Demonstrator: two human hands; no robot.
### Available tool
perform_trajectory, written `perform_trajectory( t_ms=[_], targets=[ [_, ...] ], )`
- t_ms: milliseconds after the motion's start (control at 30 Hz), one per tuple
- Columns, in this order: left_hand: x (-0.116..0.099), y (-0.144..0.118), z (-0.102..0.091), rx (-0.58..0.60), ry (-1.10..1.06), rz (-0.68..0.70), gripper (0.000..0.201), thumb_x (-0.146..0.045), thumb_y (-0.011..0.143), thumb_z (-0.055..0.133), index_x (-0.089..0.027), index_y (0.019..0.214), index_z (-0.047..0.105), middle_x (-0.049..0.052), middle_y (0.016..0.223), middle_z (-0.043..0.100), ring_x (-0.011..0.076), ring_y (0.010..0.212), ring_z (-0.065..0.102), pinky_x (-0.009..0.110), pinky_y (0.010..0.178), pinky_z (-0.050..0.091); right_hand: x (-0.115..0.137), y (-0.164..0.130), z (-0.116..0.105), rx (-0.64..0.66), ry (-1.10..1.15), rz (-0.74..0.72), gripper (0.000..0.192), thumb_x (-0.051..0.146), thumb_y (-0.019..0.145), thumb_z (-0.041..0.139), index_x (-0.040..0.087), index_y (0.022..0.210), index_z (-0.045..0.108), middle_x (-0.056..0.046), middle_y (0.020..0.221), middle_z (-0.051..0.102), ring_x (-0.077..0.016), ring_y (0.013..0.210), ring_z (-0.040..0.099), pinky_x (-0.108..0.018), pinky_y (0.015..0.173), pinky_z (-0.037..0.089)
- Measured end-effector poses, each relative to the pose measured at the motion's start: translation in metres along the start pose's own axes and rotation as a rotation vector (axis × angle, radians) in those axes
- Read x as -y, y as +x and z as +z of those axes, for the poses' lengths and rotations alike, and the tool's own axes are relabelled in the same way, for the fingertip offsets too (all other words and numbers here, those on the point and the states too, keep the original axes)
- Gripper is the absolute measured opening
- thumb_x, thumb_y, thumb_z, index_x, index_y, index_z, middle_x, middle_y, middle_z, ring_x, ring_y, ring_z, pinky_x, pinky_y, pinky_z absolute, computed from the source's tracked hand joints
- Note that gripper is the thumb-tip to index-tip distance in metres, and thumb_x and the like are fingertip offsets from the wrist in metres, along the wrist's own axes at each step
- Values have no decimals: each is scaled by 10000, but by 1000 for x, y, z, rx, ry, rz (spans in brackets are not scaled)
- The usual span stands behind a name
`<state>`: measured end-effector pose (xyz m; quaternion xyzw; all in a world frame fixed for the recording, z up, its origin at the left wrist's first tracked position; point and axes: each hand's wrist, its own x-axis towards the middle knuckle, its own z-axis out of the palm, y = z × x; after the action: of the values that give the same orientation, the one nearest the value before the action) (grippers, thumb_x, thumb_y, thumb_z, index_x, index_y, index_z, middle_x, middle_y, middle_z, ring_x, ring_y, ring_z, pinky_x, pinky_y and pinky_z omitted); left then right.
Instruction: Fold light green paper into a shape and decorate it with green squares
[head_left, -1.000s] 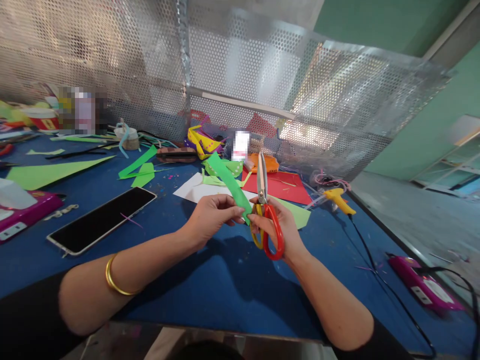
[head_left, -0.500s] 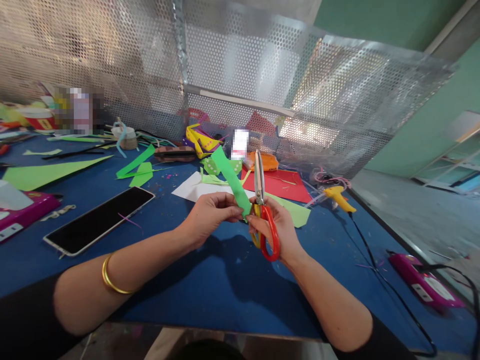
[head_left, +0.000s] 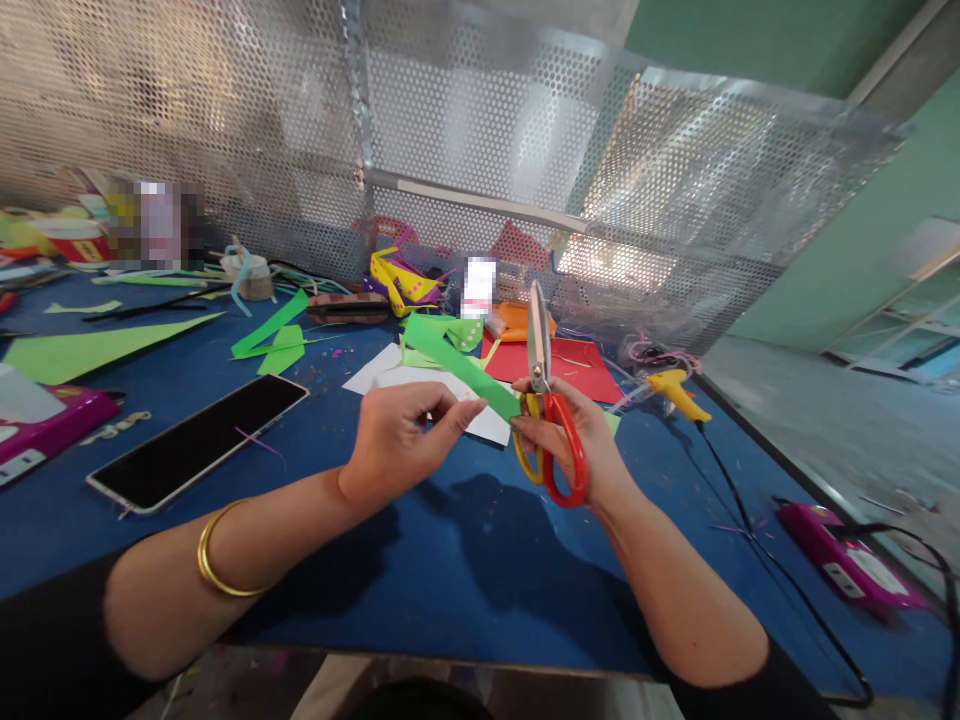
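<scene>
My right hand (head_left: 589, 440) grips scissors (head_left: 540, 350) with one red and one yellow handle. Their blades are together and point upward. The same hand pinches the lower end of a green paper strip (head_left: 457, 365) between thumb and finger. That strip slants up to the left over the papers. My left hand (head_left: 397, 430) is close to the strip's lower edge, its fingers loosely bent and the thumb stretched toward the strip. Nothing shows in its grasp. Behind the strip lie white paper (head_left: 491, 425) and red paper (head_left: 585, 368).
On the blue table (head_left: 465, 600) a phone (head_left: 202, 440) lies left. A yellow glue gun (head_left: 679, 395) and purple power strip (head_left: 847, 560) with black cables are right. Green paper pieces (head_left: 285, 348) and a yellow paper form (head_left: 405, 280) lie farther back, before a perforated metal screen (head_left: 480, 130).
My left hand has come off the strip and shifted slightly left. My right hand has moved right with the scissors and the strip's end; the strip now leans more flatly.
</scene>
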<state>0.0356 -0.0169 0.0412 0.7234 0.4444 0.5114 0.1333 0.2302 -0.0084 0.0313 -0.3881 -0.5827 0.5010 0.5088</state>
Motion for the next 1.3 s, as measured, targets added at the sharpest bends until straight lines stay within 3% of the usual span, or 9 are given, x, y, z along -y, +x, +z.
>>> perform_trajectory(
  t_ms=[100,167,267,333,467,600,733,1067,1300],
  targets=[
    [-1,9,-12,-75,266,349,207,-380,837,650,-193,818,736,49,805,751,203,779,652,333,765,443,10,-1,-11,188,-132,29,312,207,714,726,211,1003,610,75,653,525,-75,500,528,-210,474,448],
    [2,16,-16,89,321,371,243,-407,811,677,-205,922,751,68,927,761,251,915,659,370,835,430,13,-2,-14,277,-188,41,313,208,720,719,208,1015,614,69,674,518,-70,512,526,-200,469,447],
    [8,23,-17,478,168,103,199,-372,804,663,-200,834,758,35,777,752,210,746,678,306,695,462,11,-1,-12,276,-185,43,349,273,726,737,211,1044,607,57,698,539,-76,523,536,-209,480,454],
    [9,24,-16,614,-14,-150,185,-330,809,638,-186,741,732,0,641,704,161,596,648,255,578,449,8,0,-10,187,-168,23,398,338,696,777,214,1032,603,49,709,563,-84,524,535,-227,495,457],
    [7,26,-16,443,-281,-457,189,-299,821,630,-162,700,678,-13,557,663,116,521,622,204,516,422,6,2,-11,78,-153,16,471,500,698,765,219,1025,573,29,709,583,-113,538,533,-269,529,444],
    [8,33,-20,245,-435,-626,142,-278,815,652,-147,776,690,19,607,703,114,522,627,206,516,451,6,-2,-15,205,-268,-20,515,622,815,595,202,1108,550,-9,787,567,-130,615,498,-283,576,415],
    [13,37,-21,142,-501,-688,129,-271,778,695,-143,765,685,12,544,673,107,471,588,194,452,414,7,-6,-16,332,-432,12,534,621,809,607,179,1103,548,14,746,490,-116,604,402,-254,538,331],
    [22,33,-16,307,-520,-602,167,-302,722,758,-143,766,736,64,750,757,119,518,632,263,585,509,4,-7,-10,339,-577,70,518,639,796,608,186,1046,603,50,620,410,-111,549,353,-245,512,281],
    [25,32,-16,315,-499,-624,219,-340,665,799,-149,762,753,67,740,760,133,515,641,270,580,503,4,-7,-6,345,-519,136,485,636,804,598,189,994,604,49,620,438,-102,511,398,-235,486,304]
  ],
)
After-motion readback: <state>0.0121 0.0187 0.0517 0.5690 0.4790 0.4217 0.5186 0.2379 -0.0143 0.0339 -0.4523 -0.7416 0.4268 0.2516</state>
